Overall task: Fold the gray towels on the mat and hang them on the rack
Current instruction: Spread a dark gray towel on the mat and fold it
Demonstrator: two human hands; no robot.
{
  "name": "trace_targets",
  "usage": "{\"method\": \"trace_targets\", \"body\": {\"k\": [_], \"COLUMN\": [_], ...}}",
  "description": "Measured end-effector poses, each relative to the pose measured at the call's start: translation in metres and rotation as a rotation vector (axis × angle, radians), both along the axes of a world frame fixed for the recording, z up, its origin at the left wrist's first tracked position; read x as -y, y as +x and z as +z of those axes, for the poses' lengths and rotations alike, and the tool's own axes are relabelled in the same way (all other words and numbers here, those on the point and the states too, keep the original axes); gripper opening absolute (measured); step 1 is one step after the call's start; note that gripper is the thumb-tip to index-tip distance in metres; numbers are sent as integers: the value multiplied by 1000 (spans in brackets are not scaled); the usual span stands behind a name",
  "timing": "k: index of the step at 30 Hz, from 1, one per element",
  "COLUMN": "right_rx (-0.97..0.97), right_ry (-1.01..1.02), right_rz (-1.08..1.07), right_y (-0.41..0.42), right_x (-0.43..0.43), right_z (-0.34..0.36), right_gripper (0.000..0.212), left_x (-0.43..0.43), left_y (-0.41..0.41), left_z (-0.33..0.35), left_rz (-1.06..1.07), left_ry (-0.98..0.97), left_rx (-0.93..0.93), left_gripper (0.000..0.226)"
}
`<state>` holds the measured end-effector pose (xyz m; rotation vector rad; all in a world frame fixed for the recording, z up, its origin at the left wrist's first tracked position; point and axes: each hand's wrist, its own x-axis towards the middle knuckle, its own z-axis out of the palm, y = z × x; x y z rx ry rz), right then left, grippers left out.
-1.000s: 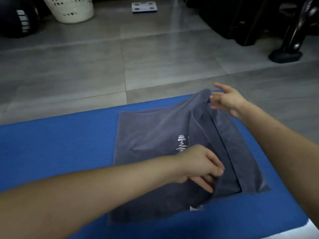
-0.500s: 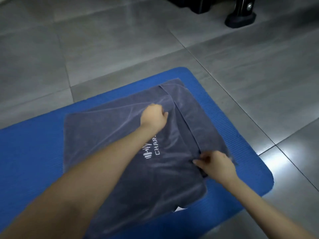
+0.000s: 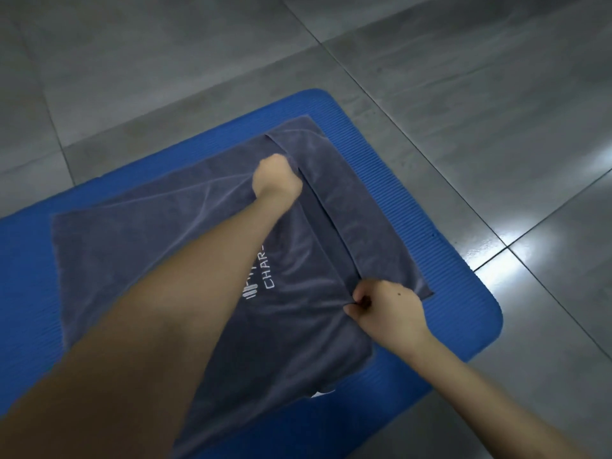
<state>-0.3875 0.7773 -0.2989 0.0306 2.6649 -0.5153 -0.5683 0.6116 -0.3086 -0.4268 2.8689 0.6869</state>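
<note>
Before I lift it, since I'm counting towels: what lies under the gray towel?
The blue mat lies under the gray towel, showing round its edges. A lower gray layer shows beyond the top fold's edge. Anything further under it is covered.

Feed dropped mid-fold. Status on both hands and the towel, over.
Left hand grips far end of folded flap, right hand pinches near end. Gray cloth towel lies on blue foam mat, not hung. Nothing in the way; rack not in view.

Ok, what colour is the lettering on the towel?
White lettering on the gray towel, clearest in the head view.
</note>
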Motion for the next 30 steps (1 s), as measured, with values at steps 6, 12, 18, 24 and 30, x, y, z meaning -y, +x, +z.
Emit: {"method": "trace_targets", "body": {"k": [6, 12, 18, 24, 30], "right_rx": [143, -139, -141, -168, -173], "right_ry": [-573, -532, -103, 109, 158], "right_rz": [-325, -555, -531, -398, -319], "right_y": [-9, -47, -58, -35, -32], "right_x": [-19, -46, -63, -63, -74], "right_z": [14, 28, -1, -12, -23], "right_gripper": [12, 15, 13, 27, 25], "left_x": [34, -9, -43, 14, 66], "left_y": [-34, -80, -66, 20, 122], "left_z": [33, 74, 28, -18, -36], "left_rz": [287, 257, 10, -309, -424], "left_ry": [197, 149, 342, 113, -127], "left_rx": [-144, -282, -143, -186, -303], "left_gripper": [28, 25, 35, 39, 36]}}
